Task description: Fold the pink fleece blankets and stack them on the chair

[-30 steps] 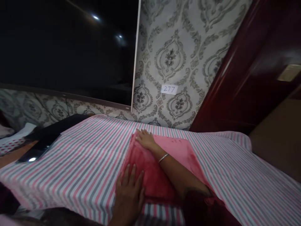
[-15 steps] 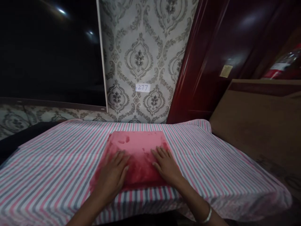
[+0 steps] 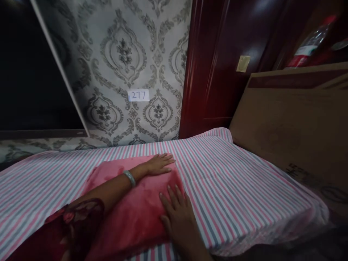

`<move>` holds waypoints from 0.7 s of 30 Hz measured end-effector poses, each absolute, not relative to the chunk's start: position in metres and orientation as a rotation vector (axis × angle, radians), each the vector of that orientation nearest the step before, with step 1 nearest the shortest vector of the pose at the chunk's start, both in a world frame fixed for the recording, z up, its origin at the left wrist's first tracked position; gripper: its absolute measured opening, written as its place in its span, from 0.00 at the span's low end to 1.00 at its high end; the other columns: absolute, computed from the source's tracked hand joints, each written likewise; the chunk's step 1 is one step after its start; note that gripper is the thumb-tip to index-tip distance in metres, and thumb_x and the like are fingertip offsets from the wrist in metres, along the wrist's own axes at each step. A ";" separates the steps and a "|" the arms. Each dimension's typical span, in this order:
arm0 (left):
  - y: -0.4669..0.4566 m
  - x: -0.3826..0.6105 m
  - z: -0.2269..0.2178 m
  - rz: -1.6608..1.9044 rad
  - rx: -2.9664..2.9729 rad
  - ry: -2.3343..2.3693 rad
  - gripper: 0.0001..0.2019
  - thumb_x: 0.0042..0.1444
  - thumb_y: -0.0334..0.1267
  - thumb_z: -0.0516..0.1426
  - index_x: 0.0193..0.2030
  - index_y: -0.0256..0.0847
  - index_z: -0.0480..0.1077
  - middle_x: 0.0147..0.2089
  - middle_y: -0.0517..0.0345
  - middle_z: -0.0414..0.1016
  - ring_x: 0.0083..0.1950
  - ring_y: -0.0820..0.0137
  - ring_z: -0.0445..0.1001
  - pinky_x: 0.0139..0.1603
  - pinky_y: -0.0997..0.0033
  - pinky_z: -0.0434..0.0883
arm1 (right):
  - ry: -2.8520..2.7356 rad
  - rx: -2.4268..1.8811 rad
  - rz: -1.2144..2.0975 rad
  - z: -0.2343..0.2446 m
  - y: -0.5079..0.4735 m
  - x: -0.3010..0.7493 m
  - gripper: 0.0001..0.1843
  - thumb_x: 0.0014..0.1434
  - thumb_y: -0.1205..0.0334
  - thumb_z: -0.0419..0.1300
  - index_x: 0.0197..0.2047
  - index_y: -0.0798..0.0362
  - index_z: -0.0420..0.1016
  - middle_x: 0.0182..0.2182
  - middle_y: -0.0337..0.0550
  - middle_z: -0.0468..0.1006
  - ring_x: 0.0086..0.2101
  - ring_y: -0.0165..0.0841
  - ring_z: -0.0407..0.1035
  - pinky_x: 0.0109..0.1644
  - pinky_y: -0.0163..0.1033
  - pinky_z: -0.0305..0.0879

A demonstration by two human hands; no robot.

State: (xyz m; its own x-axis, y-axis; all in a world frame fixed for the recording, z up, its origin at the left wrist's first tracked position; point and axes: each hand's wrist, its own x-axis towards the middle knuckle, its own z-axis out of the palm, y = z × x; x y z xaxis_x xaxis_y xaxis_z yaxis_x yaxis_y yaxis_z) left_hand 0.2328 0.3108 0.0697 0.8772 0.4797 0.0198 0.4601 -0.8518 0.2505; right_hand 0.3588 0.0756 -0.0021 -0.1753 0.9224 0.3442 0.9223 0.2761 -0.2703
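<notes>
A folded pink plush cloth lies flat on the striped tablecloth. Its pile shows lighter and darker patches. My left hand stretches across it, palm down with fingers out, on the far right corner; the forearm wears a pale bangle and a dark red patterned sleeve. Closer to me, my right hand rests with spread fingers on the cloth's right edge. Neither hand grips anything. Part of the cloth's left side is hidden under my left arm.
The pink, grey and white striped tablecloth covers the table. A large cardboard box stands at the right, with a plastic bottle behind it. A dark screen and a "277" label are on the patterned wall.
My left hand has moved from the cloth's left side across to its far right corner. My right hand has come nearer to me along the right edge. The view has turned right.
</notes>
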 end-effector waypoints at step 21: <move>0.332 0.241 0.063 0.044 2.731 0.906 0.38 0.65 0.63 0.44 0.75 0.43 0.50 0.77 0.44 0.46 0.77 0.54 0.48 0.74 0.49 0.47 | -2.064 -1.607 -0.091 0.000 0.076 0.361 0.36 0.67 0.54 0.56 0.74 0.34 0.49 0.73 0.38 0.52 0.71 0.49 0.46 0.68 0.61 0.54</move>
